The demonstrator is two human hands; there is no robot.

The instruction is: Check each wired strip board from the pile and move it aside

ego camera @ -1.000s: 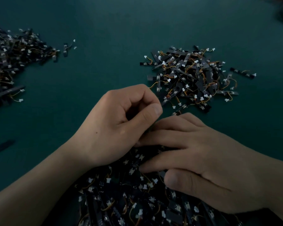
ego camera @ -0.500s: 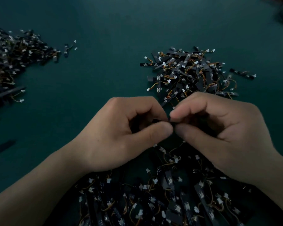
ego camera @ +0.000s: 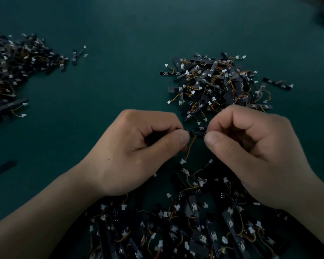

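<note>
I see left hand and right hand fingers curled, pinching opposite ends of board, wire dangling. Half second ago thumbs touched; now apart, board exposed between near pile and far pile on desk.

Black strip board is held level by both ends, above the near pile; orange wire and white connector are hung below.
</note>
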